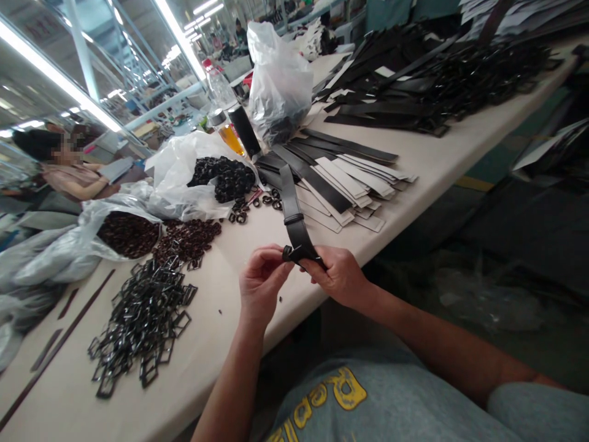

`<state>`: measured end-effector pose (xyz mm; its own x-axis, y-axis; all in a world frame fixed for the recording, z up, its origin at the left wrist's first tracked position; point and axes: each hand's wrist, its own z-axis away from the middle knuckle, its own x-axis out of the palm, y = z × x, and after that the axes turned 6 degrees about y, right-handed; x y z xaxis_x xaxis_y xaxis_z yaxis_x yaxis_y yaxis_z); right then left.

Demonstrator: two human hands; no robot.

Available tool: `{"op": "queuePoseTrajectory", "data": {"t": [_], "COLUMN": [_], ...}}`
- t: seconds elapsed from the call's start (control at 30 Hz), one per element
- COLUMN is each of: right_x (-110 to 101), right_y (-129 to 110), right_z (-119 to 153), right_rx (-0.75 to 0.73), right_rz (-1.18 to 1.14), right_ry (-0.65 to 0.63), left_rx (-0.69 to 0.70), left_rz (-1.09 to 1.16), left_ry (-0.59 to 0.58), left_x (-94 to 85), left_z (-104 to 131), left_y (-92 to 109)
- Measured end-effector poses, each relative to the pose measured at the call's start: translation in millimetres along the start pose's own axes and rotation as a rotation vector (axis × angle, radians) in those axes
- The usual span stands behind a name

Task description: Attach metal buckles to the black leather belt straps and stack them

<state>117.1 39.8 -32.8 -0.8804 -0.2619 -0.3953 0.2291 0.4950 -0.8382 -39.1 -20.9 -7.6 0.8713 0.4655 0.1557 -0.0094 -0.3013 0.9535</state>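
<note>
In the head view, a black belt strap [299, 237] rises from my hands over the table's front edge, its far end lying toward the stacked straps. A black belt loop [293, 219] sits around it partway up. My right hand [341, 274] is closed on the folded near end, thumb on top. My left hand [263, 282] pinches a small dark piece at the strap's left side, which looks like another belt loop [288, 253]; the fingers partly cover it. Behind the strap lie several black straps [322, 187] with pale undersides.
On the table [211, 344], a heap of black rectangular buckles [140, 319] lies left, beside brown loops [188, 240] and black loops [223, 178] spilling from plastic bags. Bottles [243, 132] and a white bag [278, 80] stand behind. More buckled straps [478, 77] pile far right. A person [76, 175] sits at left.
</note>
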Motion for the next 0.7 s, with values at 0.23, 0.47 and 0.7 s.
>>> {"op": "queuePoseTrajectory", "data": {"t": [0.23, 0.47, 0.7], "right_x": [-2.6, -8.5, -14.6], "right_y": [2.1, -3.0, -8.3], "right_z": [-1.7, -0.7, -2.5], "right_rx": [-0.232, -0.186, 0.005], "right_rz": [0.317, 0.155, -0.139], "right_ry": [0.145, 0.092, -0.034], "left_rx": [0.014, -0.016, -0.006], "left_rz": [-0.069, -0.161, -0.117], "left_ry": [-0.051, 0.032, 0.034], "left_x": [4.2, -1.4, 0.1], "left_z": [2.3, -3.1, -7.3], "left_y": [3.3, 4.8, 4.1]}}
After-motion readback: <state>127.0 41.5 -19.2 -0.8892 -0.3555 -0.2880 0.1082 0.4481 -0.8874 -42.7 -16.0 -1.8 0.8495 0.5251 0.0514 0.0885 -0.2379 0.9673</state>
